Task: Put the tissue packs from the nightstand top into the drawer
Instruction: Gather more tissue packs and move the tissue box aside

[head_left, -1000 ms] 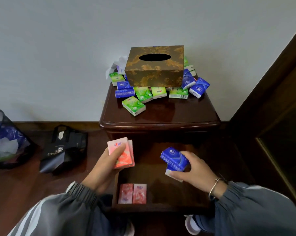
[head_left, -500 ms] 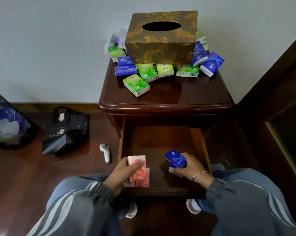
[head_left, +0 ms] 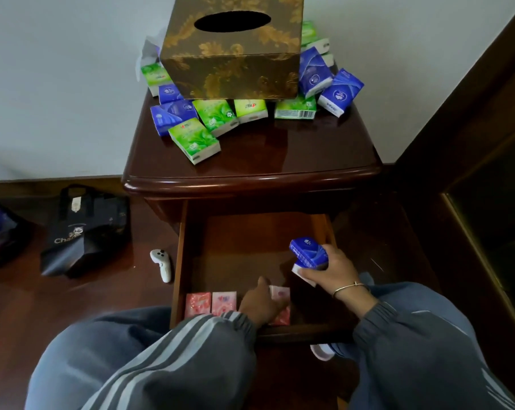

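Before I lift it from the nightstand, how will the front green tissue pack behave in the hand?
The green tissue pack is small and wrapped in glossy film, so it is probably light and a little slippery. It looks soft, so it may dent under a firm squeeze. It lies flat on the nightstand, so rolling seems unlikely.

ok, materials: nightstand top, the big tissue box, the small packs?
Nightstand top: dark wood, or wood veneer, under glossy lacquer; it mirrors the packs and window light.
Tissue box: rigid shell, brown with a gold leaf print and slight sheen; fabric, faux leather or printed paper, cannot tell.
Tissue packs: thin printed plastic film, judging by shiny creased wrappers and a barcode.
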A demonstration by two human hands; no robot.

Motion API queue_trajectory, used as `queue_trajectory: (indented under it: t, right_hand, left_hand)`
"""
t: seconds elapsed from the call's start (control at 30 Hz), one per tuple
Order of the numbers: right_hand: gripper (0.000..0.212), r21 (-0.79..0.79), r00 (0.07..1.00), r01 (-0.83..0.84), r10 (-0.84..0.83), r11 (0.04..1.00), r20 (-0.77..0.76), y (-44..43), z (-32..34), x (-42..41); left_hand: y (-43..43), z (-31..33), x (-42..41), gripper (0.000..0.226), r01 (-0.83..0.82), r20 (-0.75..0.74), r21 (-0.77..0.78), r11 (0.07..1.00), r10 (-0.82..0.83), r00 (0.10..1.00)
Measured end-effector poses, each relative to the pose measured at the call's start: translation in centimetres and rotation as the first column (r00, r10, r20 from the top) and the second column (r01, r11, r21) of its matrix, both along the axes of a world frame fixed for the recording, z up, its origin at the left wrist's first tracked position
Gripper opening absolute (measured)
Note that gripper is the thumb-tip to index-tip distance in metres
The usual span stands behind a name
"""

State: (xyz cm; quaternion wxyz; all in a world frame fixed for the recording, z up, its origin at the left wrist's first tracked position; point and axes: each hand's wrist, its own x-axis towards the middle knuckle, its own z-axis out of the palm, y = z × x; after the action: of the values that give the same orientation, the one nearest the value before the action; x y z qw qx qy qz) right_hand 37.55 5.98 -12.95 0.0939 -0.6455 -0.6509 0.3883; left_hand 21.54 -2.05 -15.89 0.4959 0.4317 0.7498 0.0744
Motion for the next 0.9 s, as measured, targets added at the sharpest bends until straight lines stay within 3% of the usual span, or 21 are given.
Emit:
queue_trajectory:
  t: [0.17, 0.33, 0.47, 0.63, 0.7, 0.73, 0.77, 0.8, 0.83, 0.87, 0.9]
  right_hand:
    - [0.061, 0.002, 0.999, -0.006, 0.006, 1.0, -0.041, 0.4, -0.3, 0.0]
    - [0.068, -0.012, 0.999, -0.028, 0.028, 1.0, -0.019, 0.5, -0.7, -0.2]
    - [0.069, -0.006, 0.999, -0.031, 0.031, 1.0, -0.03, 0.4, -0.7, -0.2]
    - [0.07, -0.014, 0.999, -0.049, 0.049, 0.999, -0.02, -0.1, -0.7, -0.2]
    - [0.07, -0.019, 0.999, -0.036, 0.036, 0.999, -0.009, -0.2, -0.7, -0.2]
    - [0.069, -0.016, 1.0, -0.029, 0.029, 0.999, -0.008, -0.3, -0.7, -0.2]
    - [0.069, -0.01, 1.0, -0.025, 0.025, 1.0, -0.012, -0.4, -0.8, -0.2]
    - [0.069, -0.008, 1.0, -0.024, 0.023, 1.0, -0.016, -0.3, -0.8, -0.2]
    - [0.07, -0.006, 1.0, -0.018, 0.018, 1.0, -0.018, -0.3, -0.8, -0.2]
    - [0.07, -0.004, 1.0, -0.009, 0.009, 1.0, -0.021, -0.3, -0.7, -0.3]
    - [0.07, -0.002, 1.0, 0.002, -0.002, 1.0, -0.026, -0.4, -0.6, -0.4]
  left_hand:
    - [0.0, -1.2, -0.1, 0.059, 0.199, -0.302, -0.004, 0.98, -0.191, 0.934]
    - [-0.1, -1.2, -0.7, 0.059, 0.489, -0.634, 0.059, 0.871, -0.346, 0.692]
    - [0.2, -1.8, -1.6, 0.046, 0.679, -0.666, 0.004, 0.734, -0.504, 0.549]
    - [0.7, -1.3, -3.4, 0.044, 0.708, -0.587, -0.196, 0.678, -0.66, 0.47]
    - [0.4, 1.0, -3.1, 0.042, 0.742, -0.603, -0.163, 0.65, -0.661, 0.447]
    - [0.3, 2.7, -2.9, 0.037, 0.778, -0.636, -0.027, 0.627, -0.611, 0.471]
    - [0.4, 4.7, -2.8, 0.028, 0.795, -0.7, 0.23, 0.562, -0.472, 0.536]
    - [0.8, 7.3, -3.0, 0.022, 0.748, -0.727, 0.509, 0.427, -0.253, 0.639]
    - [1.9, 10.3, -3.6, 0.022, 0.646, -0.664, 0.728, 0.228, 0.002, 0.748]
    - [3.5, 13.5, -4.5, 0.032, 0.53, -0.535, 0.844, 0.085, 0.212, 0.818]
    - [5.2, 16.5, -5.5, 0.051, 0.44, -0.429, 0.896, 0.057, 0.364, 0.827]
